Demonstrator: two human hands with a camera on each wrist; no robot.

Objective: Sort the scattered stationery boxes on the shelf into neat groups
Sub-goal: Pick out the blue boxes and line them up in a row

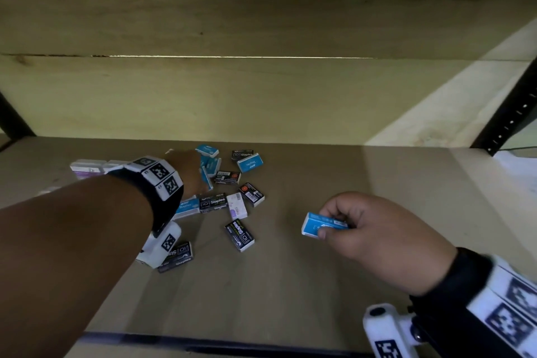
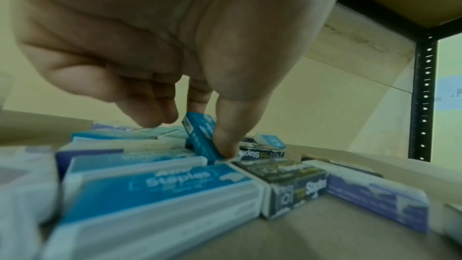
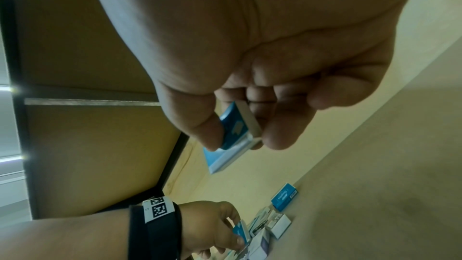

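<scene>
Small staple boxes lie scattered mid-shelf: blue ones (image 1: 250,163), black ones (image 1: 239,235) and a white-purple one (image 1: 237,206). My left hand (image 1: 186,171) reaches into the pile and pinches a blue box (image 2: 200,137) between thumb and fingers, tipped up on its edge among the others. My right hand (image 1: 363,229) hovers to the right of the pile, above the shelf, and pinches another blue box (image 1: 319,225) by one end; the same blue box (image 3: 236,126) shows between thumb and fingers in the right wrist view.
White-purple boxes (image 1: 87,167) sit in a row at the back left. The brown shelf board (image 1: 377,177) is bare to the right of the pile. A black upright (image 1: 505,122) stands at the right, another upright at the far left. A wooden back panel closes the rear.
</scene>
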